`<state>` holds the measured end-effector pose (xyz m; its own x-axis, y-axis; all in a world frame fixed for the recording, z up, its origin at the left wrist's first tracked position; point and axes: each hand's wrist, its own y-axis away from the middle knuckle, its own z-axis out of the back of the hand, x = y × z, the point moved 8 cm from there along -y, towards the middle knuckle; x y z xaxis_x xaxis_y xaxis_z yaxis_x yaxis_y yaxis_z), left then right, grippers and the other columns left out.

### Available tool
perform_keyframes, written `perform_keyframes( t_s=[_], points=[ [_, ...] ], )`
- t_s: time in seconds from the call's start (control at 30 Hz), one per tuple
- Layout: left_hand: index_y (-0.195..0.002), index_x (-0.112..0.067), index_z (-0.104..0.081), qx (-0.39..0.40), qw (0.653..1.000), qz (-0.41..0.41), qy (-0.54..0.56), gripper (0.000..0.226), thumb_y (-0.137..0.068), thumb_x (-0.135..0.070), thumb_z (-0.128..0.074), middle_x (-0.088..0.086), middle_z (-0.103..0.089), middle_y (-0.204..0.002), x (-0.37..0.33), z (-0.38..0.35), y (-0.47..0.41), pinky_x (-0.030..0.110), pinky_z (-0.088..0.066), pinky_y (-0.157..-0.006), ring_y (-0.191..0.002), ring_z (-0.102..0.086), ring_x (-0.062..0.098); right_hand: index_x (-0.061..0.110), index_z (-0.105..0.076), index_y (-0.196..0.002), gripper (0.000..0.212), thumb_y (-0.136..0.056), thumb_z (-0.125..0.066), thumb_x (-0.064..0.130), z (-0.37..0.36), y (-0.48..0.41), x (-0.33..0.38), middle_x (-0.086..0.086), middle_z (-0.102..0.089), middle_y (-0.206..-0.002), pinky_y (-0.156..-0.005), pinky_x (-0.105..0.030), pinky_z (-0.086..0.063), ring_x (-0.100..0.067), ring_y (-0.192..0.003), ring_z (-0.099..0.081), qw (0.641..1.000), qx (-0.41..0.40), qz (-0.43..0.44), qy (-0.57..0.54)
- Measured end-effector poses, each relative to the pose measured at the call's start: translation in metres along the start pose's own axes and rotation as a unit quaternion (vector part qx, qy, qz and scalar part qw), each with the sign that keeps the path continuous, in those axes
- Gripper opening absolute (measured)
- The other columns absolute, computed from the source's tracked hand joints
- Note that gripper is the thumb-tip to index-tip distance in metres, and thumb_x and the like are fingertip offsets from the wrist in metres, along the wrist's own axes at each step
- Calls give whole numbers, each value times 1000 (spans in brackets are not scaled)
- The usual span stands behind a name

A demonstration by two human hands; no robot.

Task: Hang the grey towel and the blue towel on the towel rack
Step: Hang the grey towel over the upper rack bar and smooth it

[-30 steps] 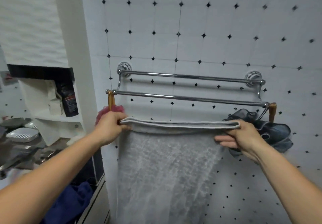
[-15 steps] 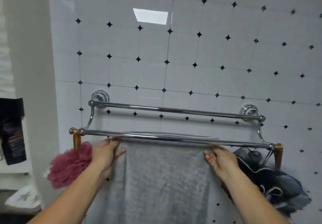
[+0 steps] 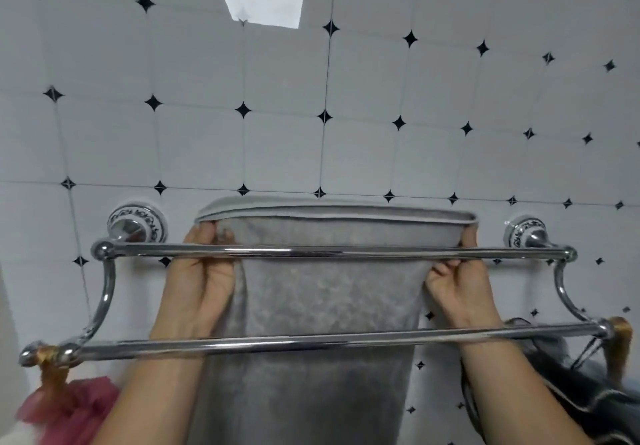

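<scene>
**Nearly over the top rail — grey towel on its way up**

Both arms reach up between the two chrome bars of the towel rack [image 3: 332, 253]. The left hand [image 3: 199, 271] is closed on the left corner of the grey towel [image 3: 332, 292], and the right hand [image 3: 457, 285] pinches the right corner the same way. The folded top edge sits above the upper bar, close to the tiled wall [image 3: 311, 98], with the rest hanging down behind both bars.

The risk from here, as I read it: let go too soon and the long hanging side could drag the whole towel back down. An uneven pull could leave it skewed toward the dark cloth [image 3: 571, 396] at the right end. No blue towel in view.
</scene>
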<state>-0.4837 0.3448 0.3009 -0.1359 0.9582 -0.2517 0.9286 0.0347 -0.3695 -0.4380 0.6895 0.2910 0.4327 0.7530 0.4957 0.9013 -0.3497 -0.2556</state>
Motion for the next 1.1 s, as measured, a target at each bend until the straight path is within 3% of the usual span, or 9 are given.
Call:
perform_keyframes(
  t_s=[0.13, 0.2, 0.33, 0.4, 0.47, 0.63, 0.83, 1.03, 1.1],
  points=[
    [-74, -3, -73, 57, 998, -16, 18, 37, -40, 10, -73, 5, -72, -74, -9, 3, 18, 30, -60, -80, -76, -73, 15, 23, -62, -56, 13, -67, -66, 27, 3, 2, 0, 8, -50, -50, -46, -18, -33, -5, -45, -45, 997, 42, 37, -47],
    [-80, 1, -73, 80, 995, -45, 42, 37, -44, 4, -64, 8, -70, -77, -17, -2, 24, 42, -55, -91, -79, -71, 20, 20, -66, -65, 11, -66, -56, 24, 1, 8, 4, 3, -62, -69, -68, -27, -45, -13, -69, -61, 988, 109, 62, -87],
    [-76, -5, -63, 188, 979, -58, 58, 10, -81, -13, -67, 8, -62, -72, -20, -24, 31, 40, -35, -101, -76, -64, 23, 13, -57, -73, 39, -80, -57, 51, -13, 16, 7, -4, -55, -89, -97, -37, -32, -22, -93, -52, 973, 200, 44, -110],
    [-67, -15, -56, 167, 984, -52, -18, 31, -95, -5, -47, -1, -54, -63, -16, -22, 26, 30, -47, -93, -74, -60, 16, 21, -53, -61, 40, -79, -63, 56, -23, 17, 9, 4, -54, -79, -88, -33, -46, -15, -83, -56, 979, 188, 65, -43],
    [-66, -23, -52, 134, 980, -93, -112, 46, -95, 7, -32, -8, -52, -61, -17, -16, 21, 23, -52, -86, -74, -59, 8, 25, -54, -56, 31, -85, -63, 33, -22, 14, 10, 10, -57, -71, -78, -26, -52, -9, -74, -59, 981, 165, 97, 22],
    [-77, -24, -61, 86, 969, -155, -174, 51, -84, 20, -36, -7, -65, -82, -19, -4, 23, 27, -53, -93, -84, -67, 9, 24, -61, -79, 20, -77, -60, 5, -4, 16, 14, 4, -64, -82, -75, -27, -57, -9, -77, -63, 979, 104, 166, 56],
    [-91, -19, -55, -24, 947, -224, -228, 30, -84, 10, -55, -2, -63, -84, -25, 15, 30, 28, -55, -84, -77, -63, 10, 22, -60, -85, 24, -67, -76, 24, 20, 28, 10, 9, -67, -67, -37, -15, -44, -4, -50, -60, 970, -2, 212, 120],
    [-68, -17, -67, -83, 913, -252, -310, 8, -73, -18, -73, -7, -62, -61, -31, 26, 41, 21, -52, -57, -57, -55, 5, 21, -64, -60, 27, -62, -81, 43, 29, 34, 2, 8, -50, -45, -33, -13, -29, -4, -32, -37, 970, -23, 173, 168],
    [-57, -22, -70, -64, 914, -241, -320, 25, -81, -16, -70, -13, -61, -52, -29, 26, 41, 15, -49, -51, -49, -54, -2, 20, -63, -59, 28, -64, -79, 43, 30, 37, 1, 8, -50, -43, -33, -12, -29, -5, -30, -36, 967, -29, 162, 193]
  ],
)
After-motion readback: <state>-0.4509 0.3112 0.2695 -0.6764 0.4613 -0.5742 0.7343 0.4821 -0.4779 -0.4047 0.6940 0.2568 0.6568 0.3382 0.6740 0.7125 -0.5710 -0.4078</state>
